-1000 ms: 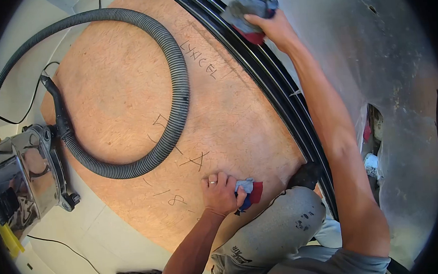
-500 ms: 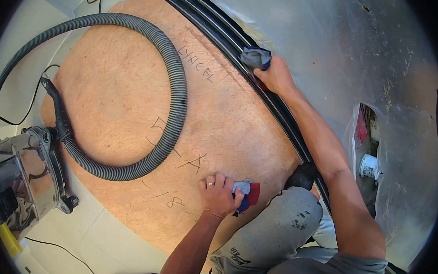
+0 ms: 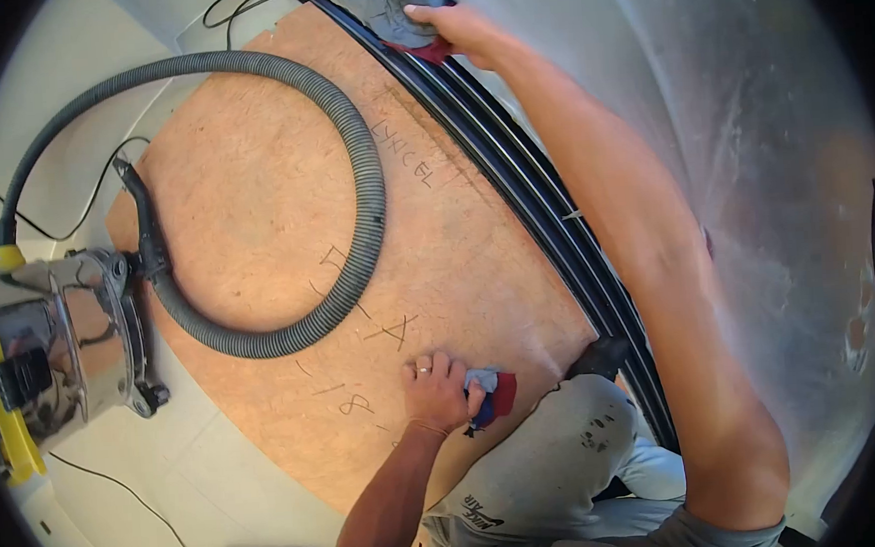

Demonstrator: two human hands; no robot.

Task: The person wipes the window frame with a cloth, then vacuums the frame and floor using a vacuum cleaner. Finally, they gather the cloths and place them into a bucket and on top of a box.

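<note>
My right hand (image 3: 461,33) is wrapped round a grey and dark red rag (image 3: 408,17) at the far end of the black sliding-door track (image 3: 528,190). The rag lies against the grooved track, and my thumb presses on top of it. My left hand (image 3: 435,392) leans on the wood-toned board (image 3: 251,165), knuckles bent. Beside its thumb sits a bunched blue, light grey and red rag (image 3: 502,394), partly hidden under the palm. Handwritten marks, including letters and digits, cover parts of the board.
A ribbed vacuum hose (image 3: 367,178) loops over the board from a vacuum cleaner (image 3: 57,357) at the left. Translucent plastic sheeting (image 3: 718,106) hangs along the right. My bent knee (image 3: 596,414) is beside the track's near end. Black cables lie on the pale floor.
My right hand has slid up and left along the track with its rag, to the far end. My left hand stays on the board with the other rag. The view has shifted slightly.
</note>
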